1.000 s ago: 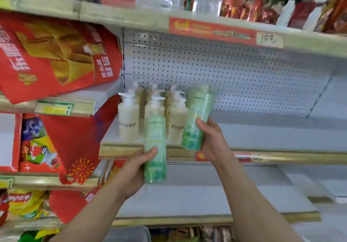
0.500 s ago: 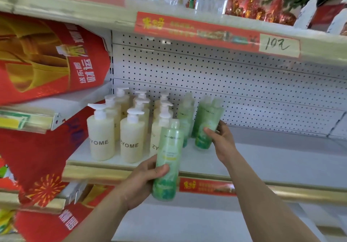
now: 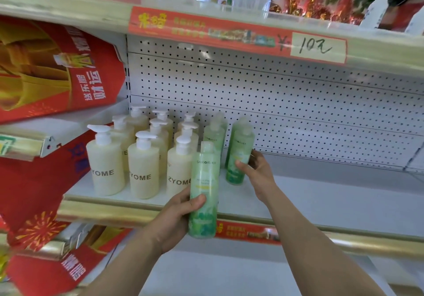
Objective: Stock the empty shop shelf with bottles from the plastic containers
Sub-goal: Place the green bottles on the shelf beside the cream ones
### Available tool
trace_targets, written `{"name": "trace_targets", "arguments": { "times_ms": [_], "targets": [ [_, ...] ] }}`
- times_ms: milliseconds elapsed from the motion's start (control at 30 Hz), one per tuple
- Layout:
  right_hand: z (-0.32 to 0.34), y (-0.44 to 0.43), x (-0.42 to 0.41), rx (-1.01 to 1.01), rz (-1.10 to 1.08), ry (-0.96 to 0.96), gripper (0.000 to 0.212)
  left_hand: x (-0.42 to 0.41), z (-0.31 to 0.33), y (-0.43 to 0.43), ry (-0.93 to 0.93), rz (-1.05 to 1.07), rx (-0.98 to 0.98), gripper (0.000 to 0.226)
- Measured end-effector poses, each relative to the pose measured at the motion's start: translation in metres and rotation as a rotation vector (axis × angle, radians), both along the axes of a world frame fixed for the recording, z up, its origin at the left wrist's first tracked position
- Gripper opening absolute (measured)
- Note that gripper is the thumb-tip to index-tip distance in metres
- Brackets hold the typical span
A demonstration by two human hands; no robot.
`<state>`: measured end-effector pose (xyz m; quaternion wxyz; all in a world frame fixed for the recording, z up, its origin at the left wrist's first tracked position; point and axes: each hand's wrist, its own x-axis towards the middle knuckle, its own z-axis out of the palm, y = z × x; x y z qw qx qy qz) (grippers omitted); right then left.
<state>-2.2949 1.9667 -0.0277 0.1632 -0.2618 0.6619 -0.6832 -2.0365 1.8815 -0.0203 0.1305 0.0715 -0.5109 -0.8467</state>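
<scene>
Green bottle (image 3: 238, 158) stands upright on the shelf (image 3: 321, 203), toward the back, left of middle; right hand (image 3: 257, 171) wraps its lower half. Second green bottle (image 3: 204, 190) is gripped upright in the left hand (image 3: 176, 217) at the front edge. More green bottles (image 3: 214, 135) stand just behind; cream pump bottles (image 3: 142, 164) crowd the left end, pegboard (image 3: 298, 102) at back. Both forearms reach up from below.

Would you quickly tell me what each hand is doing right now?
Left hand: closed around a green bottle, off the shelf.
Right hand: closed on another green bottle on the shelf.
</scene>
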Motion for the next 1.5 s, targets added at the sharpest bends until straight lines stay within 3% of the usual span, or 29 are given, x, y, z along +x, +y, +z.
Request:
{"name": "trace_targets", "arguments": {
  "times_ms": [133,267,533,633,700,767,867,933,1000,1100,1267,1367,1500],
  "targets": [
    [0.008,0.004,0.01,0.044,-0.024,0.014,0.052,0.006,0.005,0.009,0.003,-0.028,0.0,0.074],
    [0.015,0.004,0.017,0.109,-0.041,0.033,0.045,0.015,0.009,0.013,-0.01,-0.043,-0.019,0.062],
    [0.033,0.005,0.039,0.291,-0.19,0.138,0.073,0.021,0.015,0.023,-0.042,-0.054,-0.086,0.048],
    [0.059,0.017,0.053,0.167,-0.322,0.073,0.062,0.008,0.02,0.028,-0.067,-0.052,-0.126,0.049],
    [0.081,0.035,0.06,0.056,-0.138,-0.064,0.056,-0.011,0.027,0.035,-0.056,-0.031,-0.119,0.051],
    [0.103,0.058,0.064,0.068,0.122,-0.136,0.066,-0.034,0.038,0.045,-0.035,-0.005,-0.088,0.052],
    [0.129,0.086,0.058,0.151,0.287,0.013,0.054,-0.07,0.052,0.061,-0.014,0.035,-0.097,0.049],
    [0.141,0.095,0.048,0.161,0.287,0.089,0.042,-0.092,0.059,0.069,-0.024,0.099,-0.138,0.056],
    [0.148,0.1,0.033,0.163,0.276,0.121,0.04,-0.108,0.064,0.076,-0.026,0.141,-0.194,0.063],
    [0.156,0.103,0.008,0.099,0.266,0.11,0.035,-0.126,0.075,0.079,0.004,0.251,-0.359,0.051],
    [0.167,0.1,-0.043,-0.027,0.125,0.018,0.046,-0.155,0.09,0.052,0.026,0.746,-0.778,0.048],
    [0.164,0.096,-0.067,0.014,0.157,0.063,0.034,-0.171,0.079,0.035,-0.012,0.807,-0.94,0.037],
    [0.141,0.078,-0.096,0.114,0.174,0.104,0.038,-0.184,0.06,0.024,-0.081,0.813,-1.054,0.029]
  ]
}}
